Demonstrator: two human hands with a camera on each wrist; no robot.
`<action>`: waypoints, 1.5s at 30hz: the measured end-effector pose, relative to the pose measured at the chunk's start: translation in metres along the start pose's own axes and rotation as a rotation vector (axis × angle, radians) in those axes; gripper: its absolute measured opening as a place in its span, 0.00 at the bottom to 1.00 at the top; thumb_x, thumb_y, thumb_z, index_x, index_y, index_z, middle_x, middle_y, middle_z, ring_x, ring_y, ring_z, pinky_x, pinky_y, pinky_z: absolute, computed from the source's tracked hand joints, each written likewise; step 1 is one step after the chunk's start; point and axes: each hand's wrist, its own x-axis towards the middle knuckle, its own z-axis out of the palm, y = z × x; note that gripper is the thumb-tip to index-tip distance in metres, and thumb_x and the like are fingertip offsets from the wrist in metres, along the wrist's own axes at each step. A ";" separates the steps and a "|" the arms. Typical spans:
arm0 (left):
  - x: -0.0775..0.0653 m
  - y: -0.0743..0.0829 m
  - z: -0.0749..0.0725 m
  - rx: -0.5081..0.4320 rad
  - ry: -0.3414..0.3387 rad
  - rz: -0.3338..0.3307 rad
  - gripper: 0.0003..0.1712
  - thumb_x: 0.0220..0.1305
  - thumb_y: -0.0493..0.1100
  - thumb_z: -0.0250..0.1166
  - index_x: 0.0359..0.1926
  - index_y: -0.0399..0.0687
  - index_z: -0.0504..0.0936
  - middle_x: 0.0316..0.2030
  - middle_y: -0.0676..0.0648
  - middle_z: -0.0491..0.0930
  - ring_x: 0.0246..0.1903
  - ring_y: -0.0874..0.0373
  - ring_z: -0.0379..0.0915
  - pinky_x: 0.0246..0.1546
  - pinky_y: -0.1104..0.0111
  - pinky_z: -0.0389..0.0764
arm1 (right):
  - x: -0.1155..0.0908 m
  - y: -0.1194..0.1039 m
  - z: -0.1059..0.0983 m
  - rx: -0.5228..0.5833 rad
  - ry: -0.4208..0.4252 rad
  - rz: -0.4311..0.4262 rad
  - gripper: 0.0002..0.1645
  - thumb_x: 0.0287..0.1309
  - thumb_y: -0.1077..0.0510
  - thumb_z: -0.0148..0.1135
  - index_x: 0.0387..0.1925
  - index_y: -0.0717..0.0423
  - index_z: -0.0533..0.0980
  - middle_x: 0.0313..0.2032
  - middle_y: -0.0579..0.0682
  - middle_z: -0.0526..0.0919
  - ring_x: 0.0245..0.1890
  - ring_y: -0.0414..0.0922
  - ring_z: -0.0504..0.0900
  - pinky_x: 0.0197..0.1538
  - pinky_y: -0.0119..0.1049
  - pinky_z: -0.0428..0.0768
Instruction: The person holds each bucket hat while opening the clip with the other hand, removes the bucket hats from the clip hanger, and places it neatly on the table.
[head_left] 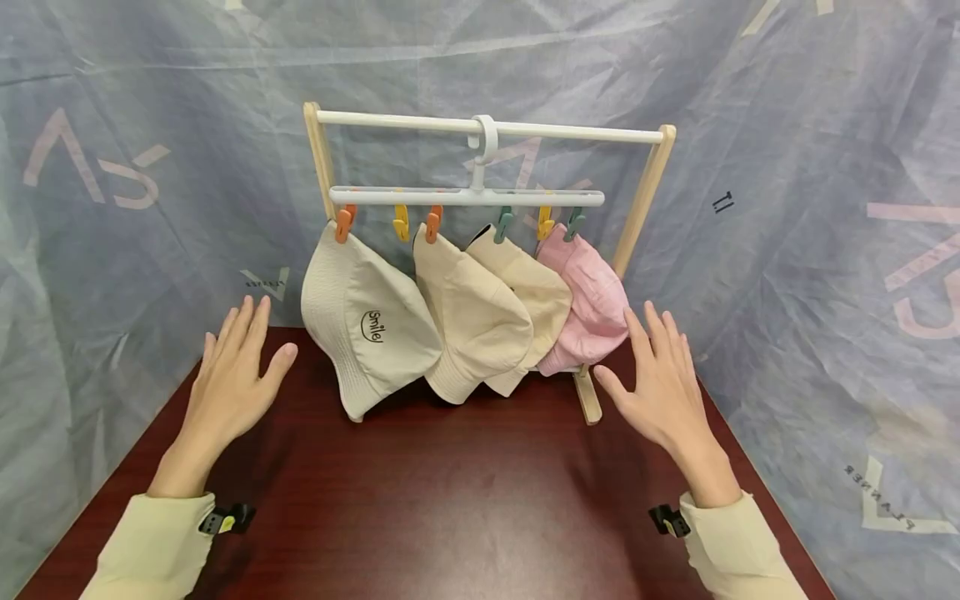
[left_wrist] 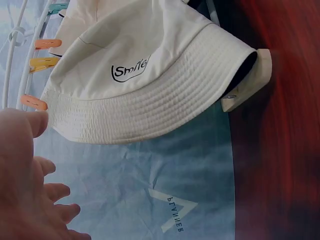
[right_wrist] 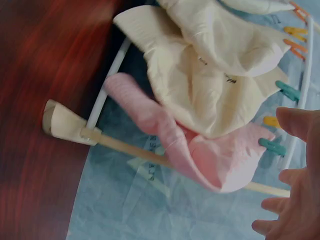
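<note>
Four bucket hats would be several; they hang in a row from a white clip hanger. Leftmost is a white bucket hat with "Smile" printed on it, then a cream bucket hat, a second cream hat partly behind it, and a pink hat. Orange clips, yellow clips and green clips line the hanger. My left hand is raised left of the white hat, fingers spread, holding nothing. To the right of the pink hat my right hand is likewise spread and holds nothing.
The hanger hooks over the white rail of a small rack with wooden side posts. A rack foot stands on the dark red table. Grey-blue sheeting encloses the back and sides.
</note>
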 end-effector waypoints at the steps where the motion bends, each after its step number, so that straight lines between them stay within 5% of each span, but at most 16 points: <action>1: 0.001 0.001 -0.001 -0.022 0.004 -0.004 0.44 0.84 0.62 0.47 0.87 0.51 0.40 0.85 0.38 0.36 0.84 0.36 0.29 0.78 0.34 0.29 | 0.002 -0.002 -0.001 0.013 -0.001 -0.001 0.55 0.70 0.38 0.64 0.86 0.51 0.50 0.83 0.64 0.49 0.84 0.65 0.42 0.82 0.65 0.42; 11: 0.021 0.008 -0.005 -0.210 0.040 -0.054 0.40 0.85 0.59 0.48 0.87 0.62 0.43 0.85 0.40 0.44 0.80 0.27 0.44 0.67 0.22 0.49 | 0.021 -0.019 -0.002 0.124 -0.003 -0.001 0.54 0.69 0.41 0.67 0.85 0.51 0.52 0.84 0.58 0.49 0.83 0.65 0.47 0.75 0.72 0.55; 21: 0.038 0.012 -0.004 -0.310 0.040 -0.013 0.37 0.85 0.58 0.48 0.86 0.58 0.49 0.81 0.32 0.53 0.77 0.24 0.50 0.67 0.23 0.53 | 0.040 -0.035 -0.006 0.189 0.004 -0.054 0.51 0.69 0.41 0.64 0.85 0.44 0.54 0.84 0.53 0.51 0.82 0.60 0.52 0.73 0.73 0.61; 25: 0.044 0.013 -0.005 -0.313 0.049 -0.021 0.37 0.85 0.58 0.48 0.86 0.55 0.51 0.78 0.29 0.59 0.74 0.25 0.56 0.64 0.25 0.58 | 0.050 -0.045 -0.006 0.235 0.029 -0.109 0.49 0.67 0.45 0.64 0.85 0.41 0.55 0.83 0.50 0.54 0.82 0.57 0.53 0.77 0.65 0.59; 32: 0.054 0.011 -0.008 -0.360 0.032 -0.054 0.38 0.85 0.60 0.48 0.86 0.53 0.51 0.78 0.31 0.59 0.76 0.30 0.55 0.69 0.29 0.58 | 0.065 -0.060 -0.005 0.371 0.012 -0.163 0.48 0.67 0.48 0.67 0.83 0.51 0.59 0.80 0.52 0.61 0.80 0.50 0.58 0.78 0.57 0.61; 45: 0.068 0.005 -0.001 -0.459 0.023 -0.061 0.38 0.84 0.59 0.49 0.85 0.53 0.52 0.81 0.40 0.59 0.78 0.38 0.57 0.76 0.42 0.59 | 0.084 -0.085 -0.001 0.597 -0.043 -0.179 0.44 0.70 0.54 0.68 0.81 0.54 0.61 0.76 0.57 0.67 0.70 0.59 0.73 0.71 0.57 0.74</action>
